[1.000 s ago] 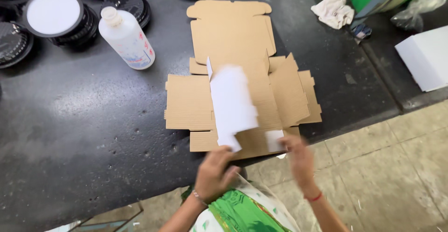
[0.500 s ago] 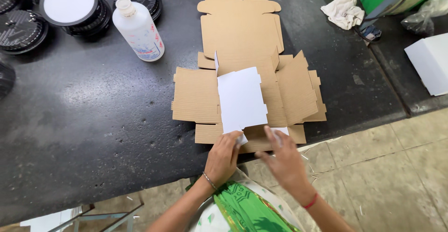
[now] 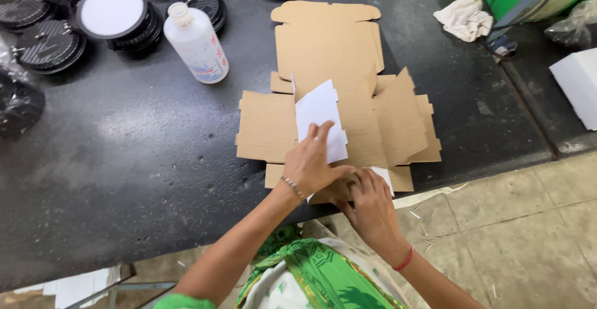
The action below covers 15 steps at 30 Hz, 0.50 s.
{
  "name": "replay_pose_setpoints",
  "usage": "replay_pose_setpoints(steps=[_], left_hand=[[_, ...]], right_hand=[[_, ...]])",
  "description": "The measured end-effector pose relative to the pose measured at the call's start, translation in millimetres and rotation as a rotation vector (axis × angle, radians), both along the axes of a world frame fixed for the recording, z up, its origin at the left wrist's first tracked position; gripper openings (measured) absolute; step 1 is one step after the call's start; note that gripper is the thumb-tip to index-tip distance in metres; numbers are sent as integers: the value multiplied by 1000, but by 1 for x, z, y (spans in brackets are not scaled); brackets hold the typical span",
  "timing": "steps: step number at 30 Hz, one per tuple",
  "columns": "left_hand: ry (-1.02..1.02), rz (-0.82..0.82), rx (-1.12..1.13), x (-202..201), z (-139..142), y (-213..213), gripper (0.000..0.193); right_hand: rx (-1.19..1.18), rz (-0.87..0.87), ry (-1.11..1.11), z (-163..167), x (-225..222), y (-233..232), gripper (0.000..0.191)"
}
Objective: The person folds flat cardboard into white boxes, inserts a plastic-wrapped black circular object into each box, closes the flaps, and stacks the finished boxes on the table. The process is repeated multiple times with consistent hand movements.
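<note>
A flat, unfolded brown cardboard box blank (image 3: 348, 85) lies on the dark table (image 3: 124, 160). One of its side flaps, white on the inner face (image 3: 318, 111), stands folded up. My left hand (image 3: 314, 160) presses against that white flap, fingers spread over it. My right hand (image 3: 367, 200) grips the near edge flap of the cardboard at the table's front edge, just beside the left hand. A thin bracelet is on my left wrist and a red band on my right.
A white plastic bottle (image 3: 196, 43) stands left of the cardboard. Several round black lamp housings (image 3: 53, 41), one with a white disc (image 3: 112, 9), lie at the back left. A white rag (image 3: 463, 17) and a white foam block (image 3: 578, 85) sit at the right.
The white flap has been folded lower toward the cardboard. Both hands have moved up onto the near edge of the blank, the left now pressing on the flap.
</note>
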State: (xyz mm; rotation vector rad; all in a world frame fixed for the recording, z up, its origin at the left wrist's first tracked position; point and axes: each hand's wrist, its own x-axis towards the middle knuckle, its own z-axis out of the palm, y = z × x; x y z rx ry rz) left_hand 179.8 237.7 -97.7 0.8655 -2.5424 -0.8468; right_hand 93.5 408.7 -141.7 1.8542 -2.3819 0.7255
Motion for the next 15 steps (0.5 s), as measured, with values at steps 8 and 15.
replay_pose_setpoints(steps=[8, 15], left_hand=[[-16, 5, -59, -11, 3, -9, 92], [285, 315, -58, 45, -49, -45, 76]], right_hand=[[16, -45, -647, -47, 23, -50, 33], [-6, -184, -1388, -80, -7, -36, 29]])
